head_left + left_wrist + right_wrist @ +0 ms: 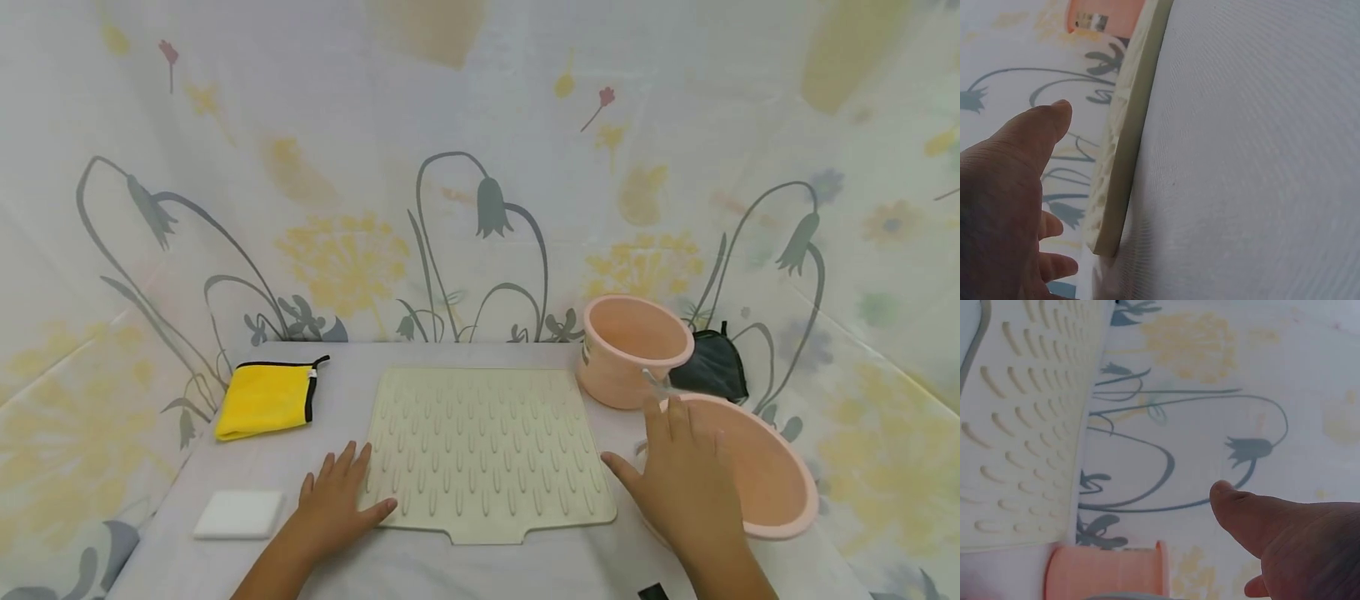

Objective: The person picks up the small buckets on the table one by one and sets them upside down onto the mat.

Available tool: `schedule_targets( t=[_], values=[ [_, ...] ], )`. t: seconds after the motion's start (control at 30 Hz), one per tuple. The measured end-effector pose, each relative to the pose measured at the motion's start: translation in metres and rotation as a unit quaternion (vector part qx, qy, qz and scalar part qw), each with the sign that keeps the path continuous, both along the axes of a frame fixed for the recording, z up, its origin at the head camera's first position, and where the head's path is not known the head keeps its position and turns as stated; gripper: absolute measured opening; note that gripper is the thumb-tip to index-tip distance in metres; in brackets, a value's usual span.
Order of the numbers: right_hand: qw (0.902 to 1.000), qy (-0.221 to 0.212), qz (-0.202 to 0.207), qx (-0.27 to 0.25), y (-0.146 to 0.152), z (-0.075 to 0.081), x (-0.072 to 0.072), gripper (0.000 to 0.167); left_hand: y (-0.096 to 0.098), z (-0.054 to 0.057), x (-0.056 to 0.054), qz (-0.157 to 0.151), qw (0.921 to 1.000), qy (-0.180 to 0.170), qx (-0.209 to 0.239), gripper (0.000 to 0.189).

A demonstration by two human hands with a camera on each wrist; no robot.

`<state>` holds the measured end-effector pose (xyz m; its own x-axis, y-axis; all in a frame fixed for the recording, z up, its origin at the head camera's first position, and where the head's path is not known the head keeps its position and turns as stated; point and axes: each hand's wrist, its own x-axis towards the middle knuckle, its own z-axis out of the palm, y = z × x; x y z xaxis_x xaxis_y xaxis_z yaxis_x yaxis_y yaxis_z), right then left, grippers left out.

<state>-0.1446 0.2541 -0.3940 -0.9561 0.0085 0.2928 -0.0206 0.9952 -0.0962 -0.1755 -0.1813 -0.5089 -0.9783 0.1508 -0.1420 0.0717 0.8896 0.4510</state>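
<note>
A cream board with rows of raised ridges (487, 450) lies flat on the table, a short tab on its near edge. My left hand (333, 504) is at the board's left edge, fingers spread and thumb over the near corner; in the left wrist view the thumb (1054, 122) stands apart from the board's side (1122, 162). Past the board's right edge, my right hand (686, 487) is raised with fingers extended, covering part of a pink basin (780, 475). Neither hand holds anything. A pink bucket (615, 375) stands behind the right hand.
A folded yellow cloth with black trim (262, 400) lies at the back left. Nearer the front is a white rectangular block (238, 514). A dark pouch-like item (708, 367) sits behind the basin. A flower-patterned sheet (480, 108) hangs behind the table.
</note>
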Motion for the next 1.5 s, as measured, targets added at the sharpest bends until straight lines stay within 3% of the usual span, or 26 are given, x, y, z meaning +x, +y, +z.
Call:
schedule_targets(
  t=[0.17, 0.37, 0.57, 0.73, 0.87, 1.07, 1.17, 1.37, 1.5],
  values=[
    [0.9998, -0.001, -0.014, -0.015, 0.010, -0.001, 0.005, 0.101, -0.002, -0.008, 0.000, 0.008, 0.9999, 0.000, 0.013, 0.111],
    [0.9990, -0.010, -0.029, -0.032, 0.017, -0.003, 0.007, 0.079, -0.007, -0.020, 0.000, 0.013, 0.9995, 0.010, 0.025, 0.113],
    [0.9961, -0.046, -0.044, -0.062, 0.022, -0.005, 0.008, 0.078, -0.008, -0.021, 0.000, 0.002, 0.9996, 0.020, 0.021, 0.119],
    [0.9863, -0.114, -0.078, -0.091, 0.024, -0.007, 0.007, 0.082, -0.009, -0.020, 0.001, -0.006, 0.9998, 0.017, 0.011, 0.123],
    [0.9815, -0.145, -0.087, -0.089, 0.025, -0.007, 0.005, 0.071, -0.009, -0.020, 0.000, -0.013, 0.9997, 0.017, 0.012, 0.124],
    [0.9820, -0.152, -0.081, -0.077, 0.024, -0.007, 0.005, 0.039, -0.011, -0.025, -0.002, -0.009, 0.9998, 0.007, 0.017, 0.125],
    [0.9819, -0.157, -0.082, -0.069, 0.023, -0.008, 0.005, 0.033, -0.011, -0.026, -0.003, -0.005, 0.9998, 0.002, 0.021, 0.128],
    [0.9786, -0.170, -0.089, -0.075, 0.024, -0.011, 0.003, 0.038, -0.011, -0.027, -0.005, -0.002, 0.9998, -0.003, 0.021, 0.130],
    [0.9729, -0.191, -0.100, -0.083, 0.026, -0.011, 0.001, 0.054, -0.010, -0.028, -0.006, -0.001, 0.9998, -0.009, 0.018, 0.130]
  ],
)
